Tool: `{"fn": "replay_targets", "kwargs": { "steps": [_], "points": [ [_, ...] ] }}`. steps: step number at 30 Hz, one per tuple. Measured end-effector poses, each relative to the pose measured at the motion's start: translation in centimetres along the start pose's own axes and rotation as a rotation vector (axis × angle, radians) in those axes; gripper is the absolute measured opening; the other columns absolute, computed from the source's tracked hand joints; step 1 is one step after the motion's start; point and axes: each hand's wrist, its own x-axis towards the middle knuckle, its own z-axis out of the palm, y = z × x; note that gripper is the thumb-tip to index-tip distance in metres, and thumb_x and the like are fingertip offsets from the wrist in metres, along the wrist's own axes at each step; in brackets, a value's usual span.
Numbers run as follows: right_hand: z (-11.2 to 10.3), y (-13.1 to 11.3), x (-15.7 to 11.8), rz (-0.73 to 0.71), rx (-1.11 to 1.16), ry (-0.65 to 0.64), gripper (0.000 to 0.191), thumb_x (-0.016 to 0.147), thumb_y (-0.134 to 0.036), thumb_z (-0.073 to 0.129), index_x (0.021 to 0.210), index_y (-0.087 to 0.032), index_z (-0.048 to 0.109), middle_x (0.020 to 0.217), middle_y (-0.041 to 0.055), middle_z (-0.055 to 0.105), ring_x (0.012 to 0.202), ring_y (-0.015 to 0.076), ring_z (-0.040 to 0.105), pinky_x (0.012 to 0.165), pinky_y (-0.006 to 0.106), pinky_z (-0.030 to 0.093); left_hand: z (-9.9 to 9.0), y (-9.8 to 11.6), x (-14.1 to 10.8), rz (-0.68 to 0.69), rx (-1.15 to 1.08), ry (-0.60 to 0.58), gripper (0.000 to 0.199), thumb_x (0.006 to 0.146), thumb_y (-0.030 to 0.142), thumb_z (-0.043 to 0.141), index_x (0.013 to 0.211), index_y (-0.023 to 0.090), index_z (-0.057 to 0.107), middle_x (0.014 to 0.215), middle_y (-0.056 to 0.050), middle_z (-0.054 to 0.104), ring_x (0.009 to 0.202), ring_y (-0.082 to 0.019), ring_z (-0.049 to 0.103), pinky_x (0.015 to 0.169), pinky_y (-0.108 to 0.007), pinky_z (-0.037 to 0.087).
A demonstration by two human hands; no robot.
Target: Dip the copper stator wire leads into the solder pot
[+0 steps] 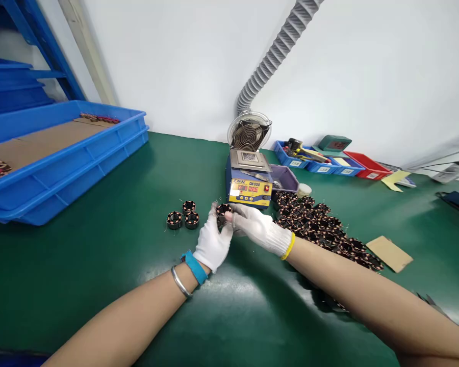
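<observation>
Both my hands wear white gloves and meet at one black ring-shaped coil with copper windings, in front of the yellow and blue soldering pot. My left hand grips the coil from the left and below. The fingers of my right hand close on its right side, partly hiding it. Three similar coils stand on the green table just left of my left hand. A large group of the same coils lies right of the pot, partly behind my right forearm.
A large blue tray with cardboard stands at the left. Behind the pot rises a grey duct hose. Small blue bins, a red bin, a purple bin and a cardboard piece are to the right.
</observation>
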Motion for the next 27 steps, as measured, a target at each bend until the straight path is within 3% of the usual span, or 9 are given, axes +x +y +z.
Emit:
{"fn": "replay_targets", "kwargs": {
  "steps": [4, 7, 9, 13, 15, 19, 27],
  "points": [
    [-1.2, -0.2, 0.0, 0.138, 0.27, -0.163, 0.027, 0.085, -0.043, 0.056, 0.072, -0.018, 0.056, 0.063, 0.0011, 0.063, 0.057, 0.0121, 0.061, 0.059, 0.023, 0.053, -0.1, -0.4, -0.2, 0.138, -0.066, -0.069, 0.064, 0.084, 0.037, 0.047, 0.14, 0.01, 0.033, 0.137, -0.015, 0.049, 0.124, -0.025, 0.05, 0.105, -0.037, 0.04],
    [-2.7, -1.0, 1.0, 0.157, 0.226, -0.216, 0.015, 0.081, -0.03, 0.061, 0.074, -0.018, 0.059, 0.062, 0.0009, 0.064, 0.054, 0.0107, 0.06, 0.055, 0.021, 0.052, 0.0, -0.1, -0.3, 0.117, -0.067, -0.097, 0.066, 0.084, 0.04, 0.05, 0.141, 0.012, 0.032, 0.131, -0.013, 0.055, 0.119, -0.024, 0.054, 0.103, -0.037, 0.043],
    [-4.3, -1.5, 2.4, 0.092, 0.104, -0.087, 0.014, 0.077, -0.029, 0.064, 0.086, -0.019, 0.064, 0.07, 0.0016, 0.067, 0.059, 0.0122, 0.062, 0.056, 0.022, 0.052, 0.1, 0.4, -0.4, 0.07, -0.028, -0.103, 0.07, 0.082, 0.04, 0.054, 0.142, 0.013, 0.031, 0.127, -0.012, 0.059, 0.116, -0.023, 0.056, 0.101, -0.037, 0.044],
    [-8.7, -2.4, 6.6, -0.045, -0.22, 0.423, 0.042, 0.07, -0.037, 0.068, 0.108, -0.021, 0.065, 0.089, 0.0028, 0.07, 0.076, 0.0174, 0.065, 0.068, 0.028, 0.053, 0.5, 1.0, -0.3, 0.051, 0.153, -0.202, 0.072, 0.076, 0.036, 0.06, 0.139, 0.01, 0.036, 0.128, -0.014, 0.057, 0.114, -0.025, 0.057, 0.101, -0.04, 0.044],
    [-10.7, -2.7, 8.9, -0.049, -0.354, 0.569, 0.043, 0.071, -0.038, 0.066, 0.109, -0.019, 0.066, 0.093, 0.0048, 0.069, 0.083, 0.0203, 0.065, 0.074, 0.031, 0.051, 0.6, 1.2, -0.2, 0.067, 0.25, -0.247, 0.069, 0.076, 0.035, 0.059, 0.137, 0.009, 0.039, 0.126, -0.015, 0.058, 0.113, -0.026, 0.057, 0.101, -0.042, 0.044],
    [-12.4, -2.6, 12.0, 0.0, -0.503, 0.664, 0.037, 0.071, -0.038, 0.065, 0.101, -0.017, 0.069, 0.095, 0.0086, 0.07, 0.093, 0.0235, 0.063, 0.08, 0.031, 0.048, 0.7, 1.2, 0.0, 0.08, 0.334, -0.268, 0.068, 0.077, 0.035, 0.057, 0.137, 0.009, 0.04, 0.12, -0.014, 0.061, 0.109, -0.026, 0.058, 0.098, -0.042, 0.045],
    [-11.9, -1.1, 13.8, 0.058, -0.582, 0.668, 0.039, 0.074, -0.045, 0.06, 0.105, -0.023, 0.066, 0.105, 0.0082, 0.068, 0.099, 0.0276, 0.061, 0.085, 0.039, 0.047, 0.7, 1.4, -0.1, 0.089, 0.37, -0.275, 0.064, 0.077, 0.035, 0.056, 0.134, 0.01, 0.044, 0.114, -0.013, 0.064, 0.102, -0.025, 0.06, 0.093, -0.041, 0.047]
  ]
}}
